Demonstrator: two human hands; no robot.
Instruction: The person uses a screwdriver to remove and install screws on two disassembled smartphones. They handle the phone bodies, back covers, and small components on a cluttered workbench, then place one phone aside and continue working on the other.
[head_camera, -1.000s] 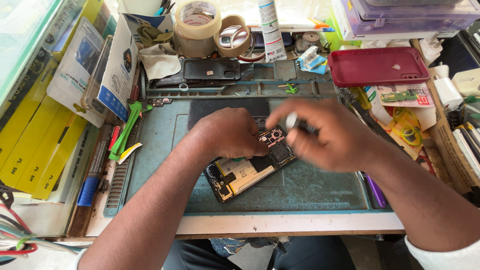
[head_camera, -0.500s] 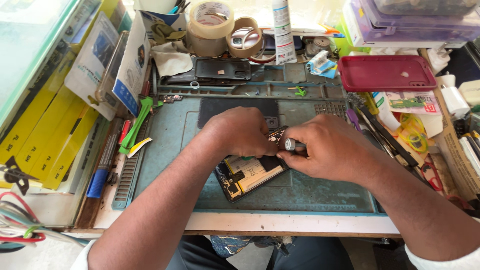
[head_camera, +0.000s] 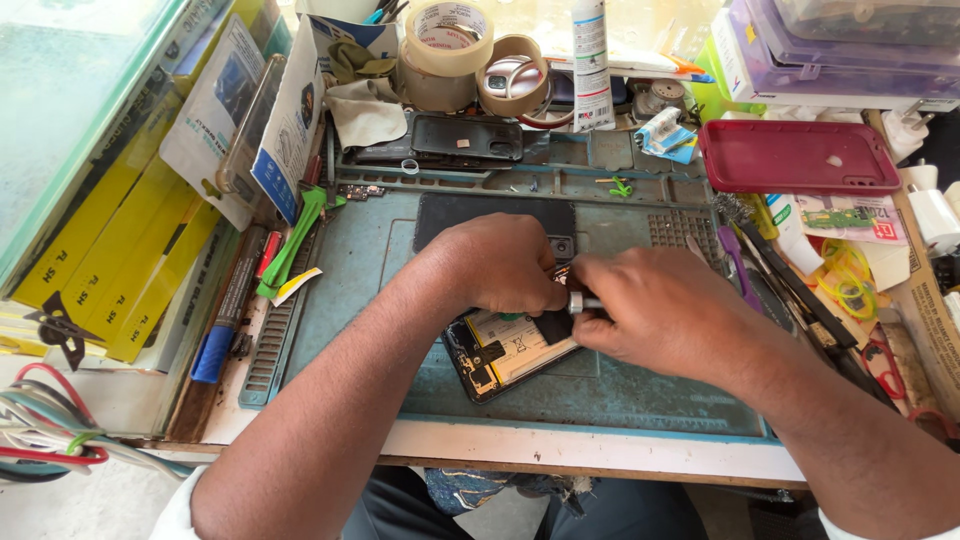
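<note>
My two hands meet over the opened phone (head_camera: 505, 352), which lies with its back off at the centre of the blue-green work mat (head_camera: 640, 400). My left hand (head_camera: 500, 265) is curled down on the phone's upper end, fingers closed, pinning it flat. My right hand (head_camera: 660, 315), coming from three o'clock, is closed around a small screwdriver (head_camera: 578, 301); only its silver end shows between my fingers. I judge this to be screw work at the phone's top edge, and the next move calls for a steady, upright tip and light pressure so the small head does not strip.

Farther out, at twelve o'clock, one dark phone back cover (head_camera: 467, 136) lies on the mat's tray. Beyond it stand two tape rolls (head_camera: 445, 40) and one white tube (head_camera: 591, 65). At one o'clock sits one red phone case (head_camera: 797, 156). At ten o'clock lies one green pry tool (head_camera: 292, 245).
</note>
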